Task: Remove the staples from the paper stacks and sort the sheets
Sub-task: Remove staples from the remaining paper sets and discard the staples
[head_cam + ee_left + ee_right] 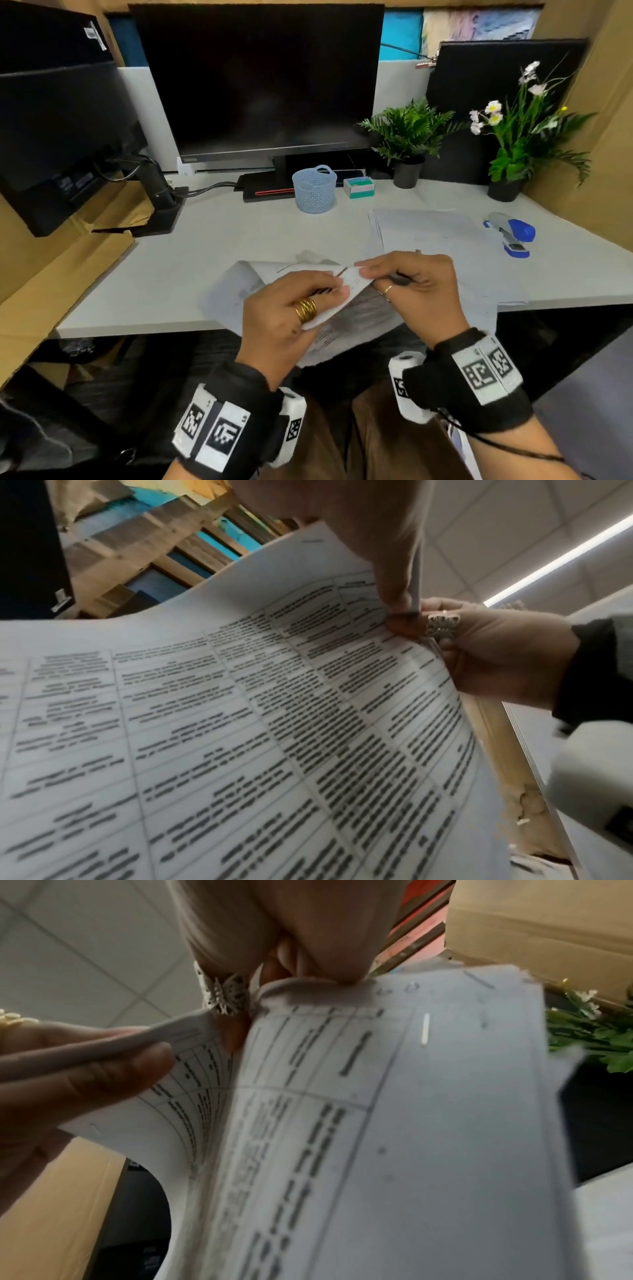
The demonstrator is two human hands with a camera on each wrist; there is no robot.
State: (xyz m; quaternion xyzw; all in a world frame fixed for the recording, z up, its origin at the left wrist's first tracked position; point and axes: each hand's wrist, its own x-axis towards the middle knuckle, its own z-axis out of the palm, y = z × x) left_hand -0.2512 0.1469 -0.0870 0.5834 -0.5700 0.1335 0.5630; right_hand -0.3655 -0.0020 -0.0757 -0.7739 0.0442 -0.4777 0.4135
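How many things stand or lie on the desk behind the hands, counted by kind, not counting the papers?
Potted plants: 2, green fern and flowering plant
Monitors: 2, centre monitor and left monitor
Stapler: 1
Mesh basket: 1
Small box: 1
Total: 7

A dark monitor (257,78) stands at the back of the white desk (205,246), with a pale blue mesh basket (314,190) and a small green-and-white box (359,187) just before its base. Two potted plants (409,137) (520,137) sit at the right rear, a blue stapler (512,234) near the right edge, and a second screen (58,137) on an arm at the left.
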